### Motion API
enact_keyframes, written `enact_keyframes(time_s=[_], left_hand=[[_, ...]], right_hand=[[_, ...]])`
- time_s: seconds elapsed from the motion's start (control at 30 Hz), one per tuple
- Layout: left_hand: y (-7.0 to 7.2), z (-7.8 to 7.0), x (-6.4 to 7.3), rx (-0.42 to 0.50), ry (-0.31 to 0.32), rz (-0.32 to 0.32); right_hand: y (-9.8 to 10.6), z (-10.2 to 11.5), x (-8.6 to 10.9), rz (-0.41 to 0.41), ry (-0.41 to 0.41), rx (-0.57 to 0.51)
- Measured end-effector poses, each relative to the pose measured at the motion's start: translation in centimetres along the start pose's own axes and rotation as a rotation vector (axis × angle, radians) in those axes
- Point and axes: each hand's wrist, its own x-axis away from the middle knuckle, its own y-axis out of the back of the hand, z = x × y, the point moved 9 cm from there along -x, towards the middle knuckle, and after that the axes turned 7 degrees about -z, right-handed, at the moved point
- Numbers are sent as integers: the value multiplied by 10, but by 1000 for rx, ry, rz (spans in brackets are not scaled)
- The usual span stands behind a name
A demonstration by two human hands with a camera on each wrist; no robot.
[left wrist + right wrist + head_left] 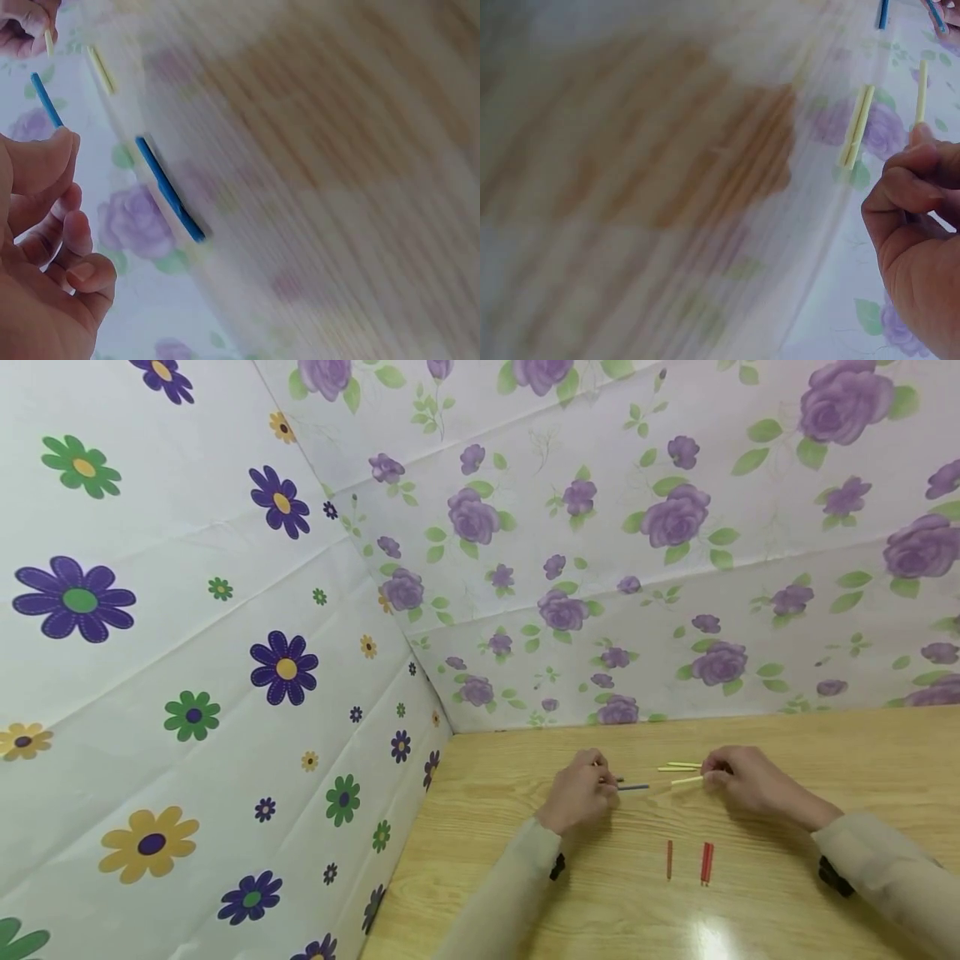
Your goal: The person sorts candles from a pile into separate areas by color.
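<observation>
My left hand (581, 789) is over the far part of the wooden table, pinching a thin blue stick (47, 100) between thumb and finger. More blue stick (169, 187) lies on the table beside that hand, mostly hidden behind the fingers in the head view. To the right, my right hand (746, 781) pinches a pale yellow stick (922, 90) by one end. Two more yellow sticks (857, 126) lie side by side on the wood, just beyond the right fingertips. The free ends of the held sticks point towards each other across a short gap.
Nearer the body, a brownish-red stick (670, 860) and a pair of red sticks (707, 863) lie on the wooden table (622, 902). Flower-printed sheets (525, 635) rise behind the table and along its left side. A dark wrist device (835, 877) shows under the right cuff.
</observation>
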Motion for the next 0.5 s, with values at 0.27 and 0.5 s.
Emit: enact_keyframes(time_s=[0.27,0.5], left_hand=[[4,35,1,58,140,-35],[-3,65,5,91,300,-30]], right_hand=[[9,-15,-9,-36,-91,22],[14,-23,-15,-75,-134,16]])
